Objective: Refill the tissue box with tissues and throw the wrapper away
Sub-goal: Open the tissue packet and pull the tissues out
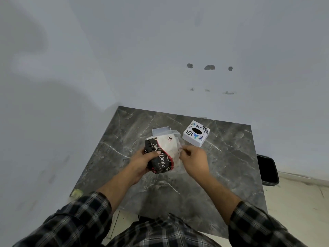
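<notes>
At frame centre the left hand (142,162) is wrapped around the tissue pack (162,154), while the right hand (194,160) pinches its clear wrapper (179,139). A hard tug could tear the wrapper and spill tissues onto the table (222,166). The pack reads "Dove"; the tissue box (196,133), upper right of it, reads "Dart".

Worktop (222,166): dark grey marble-look slab with pale veins, smooth, low sheen. Tissue pack wrapper (164,154), centre of worktop: thin glossy plastic film, part clear, part printed black and red, crinkled. Tissues (169,146) inside: white, soft, matt paper. Tissue box (195,133), right of the pack: white, smooth, matt, with printed stickers. Sleeves (80,220): woven checked cloth. Wall (160,50) behind worktop: matt paint, chipped in 3 spots.
</notes>
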